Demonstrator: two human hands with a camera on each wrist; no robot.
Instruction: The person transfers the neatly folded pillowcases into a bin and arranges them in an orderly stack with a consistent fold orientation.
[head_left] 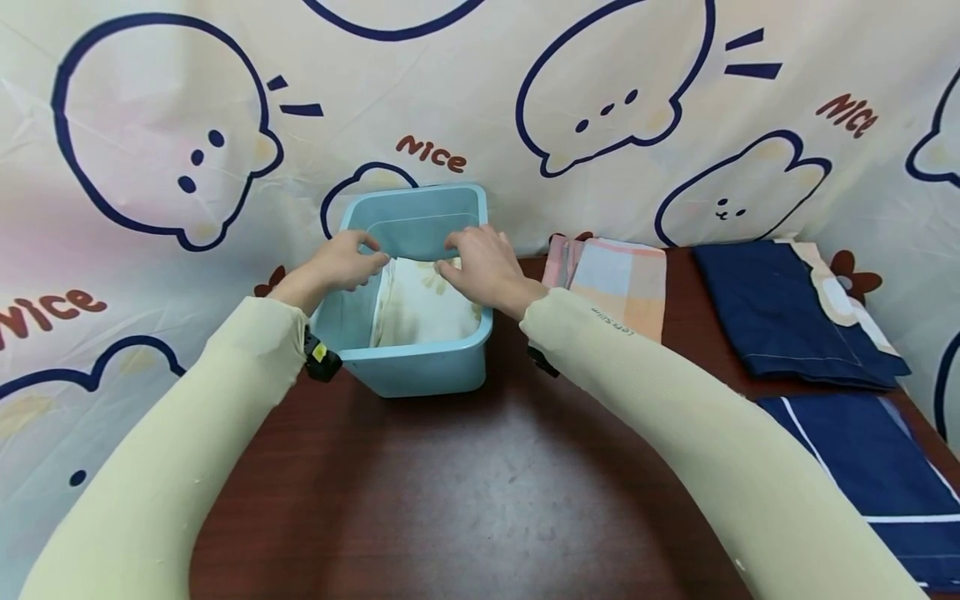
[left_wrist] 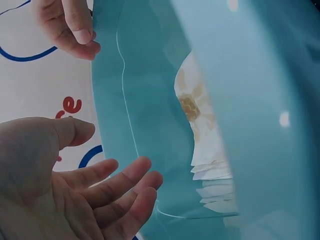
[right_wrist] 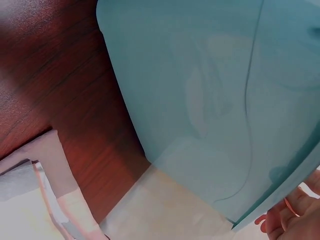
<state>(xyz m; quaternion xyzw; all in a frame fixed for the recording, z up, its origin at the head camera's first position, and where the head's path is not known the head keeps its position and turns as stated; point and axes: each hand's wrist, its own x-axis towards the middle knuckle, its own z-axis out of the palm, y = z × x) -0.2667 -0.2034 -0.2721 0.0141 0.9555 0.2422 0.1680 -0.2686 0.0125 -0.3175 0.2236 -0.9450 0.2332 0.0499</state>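
A light-blue plastic bin [head_left: 420, 367] stands on the table against the back curtain. Inside it lies a folded white cloth with a yellowish-brown flower print [head_left: 427, 308], its stacked folds showing in the left wrist view. My left hand [head_left: 348, 260] hovers over the bin's left side, fingers relaxed and parted from the thumb, with nothing in them. Above the right side is my right hand [head_left: 483, 262], its fingers loosely bent and holding nothing visible. In the right wrist view the bin wall [right_wrist: 200, 100] hides most of that hand.
Right of the bin lies a folded plaid cloth [head_left: 622, 279] in pink, orange and pale blue. Farther right are a folded navy cloth [head_left: 787, 308] and another navy cloth with white stripes [head_left: 870, 458]. A cartoon-printed curtain [head_left: 480, 100] borders the brown table [head_left: 480, 500].
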